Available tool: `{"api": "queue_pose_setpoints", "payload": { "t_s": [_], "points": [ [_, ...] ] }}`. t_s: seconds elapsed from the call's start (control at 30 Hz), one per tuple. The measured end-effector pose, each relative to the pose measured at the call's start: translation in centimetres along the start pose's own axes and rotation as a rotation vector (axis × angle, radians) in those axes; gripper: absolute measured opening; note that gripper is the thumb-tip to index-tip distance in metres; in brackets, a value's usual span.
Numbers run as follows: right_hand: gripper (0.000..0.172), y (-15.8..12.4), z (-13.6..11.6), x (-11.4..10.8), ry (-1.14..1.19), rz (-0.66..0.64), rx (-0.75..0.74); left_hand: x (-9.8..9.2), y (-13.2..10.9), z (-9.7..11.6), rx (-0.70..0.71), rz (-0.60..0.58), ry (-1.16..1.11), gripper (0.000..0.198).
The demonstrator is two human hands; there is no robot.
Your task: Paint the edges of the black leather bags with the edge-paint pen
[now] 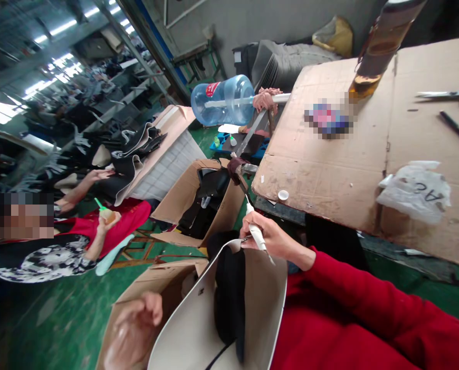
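Observation:
My right hand, in a red sleeve, is closed around a white pen-like tool and pinches the top edge of a beige shoe-upper piece with a black lining. The piece curves across my lap. My left hand is blurred at the lower left, beside the piece's left edge, fingers curled; whether it grips the piece I cannot make out.
A cardboard-covered table stands at right with scissors, a plastic bag and a bottle. Open cardboard boxes sit on the green floor. A seated person at left holds a small green-capped bottle. A blue water jug lies behind.

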State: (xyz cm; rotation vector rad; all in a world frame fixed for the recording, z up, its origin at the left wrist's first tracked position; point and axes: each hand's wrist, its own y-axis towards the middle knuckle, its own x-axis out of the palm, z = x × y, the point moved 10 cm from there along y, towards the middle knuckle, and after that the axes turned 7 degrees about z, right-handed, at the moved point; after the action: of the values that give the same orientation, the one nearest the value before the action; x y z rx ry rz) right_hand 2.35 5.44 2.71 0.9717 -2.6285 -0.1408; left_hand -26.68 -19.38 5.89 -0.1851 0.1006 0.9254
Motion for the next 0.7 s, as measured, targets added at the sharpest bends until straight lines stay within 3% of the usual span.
{"api": "queue_pose_setpoints", "payload": {
  "t_s": [0.07, 0.17, 0.27, 0.33, 0.43, 0.57, 0.7],
  "points": [
    [0.032, -0.1, -0.3, 0.3, -0.007, -0.018, -0.029, 2.8, 3.6, -0.4, -0.017, 0.027, -0.161, 0.041],
    [0.032, -0.2, -0.7, 0.1, -0.018, -0.010, -0.040, 11.4, 6.5, -0.7, -0.015, -0.242, -0.109, 0.039],
    [0.031, -0.1, -0.8, -0.6, -0.047, 0.021, -0.037, 20.2, 5.2, -0.2, 0.100, -0.610, 0.089, 0.036],
    [0.031, 0.1, -0.7, -1.3, -0.089, 0.046, -0.047, 24.2, 3.3, 0.3, 0.186, -0.798, 0.173, 0.040],
    [0.029, 0.5, -0.5, -2.4, -0.139, 0.096, -0.063, 26.9, 1.2, 1.2, 0.255, -0.932, 0.185, 0.053],
    [0.028, 0.9, -0.1, -3.0, -0.143, 0.136, -0.067, 27.3, 0.1, 2.0, 0.252, -0.953, 0.140, 0.078],
    [0.023, 1.1, -0.2, -2.4, -0.127, 0.144, -0.080, 27.5, -0.6, 1.4, 0.241, -0.872, 0.286, 0.056]
  ]
}}
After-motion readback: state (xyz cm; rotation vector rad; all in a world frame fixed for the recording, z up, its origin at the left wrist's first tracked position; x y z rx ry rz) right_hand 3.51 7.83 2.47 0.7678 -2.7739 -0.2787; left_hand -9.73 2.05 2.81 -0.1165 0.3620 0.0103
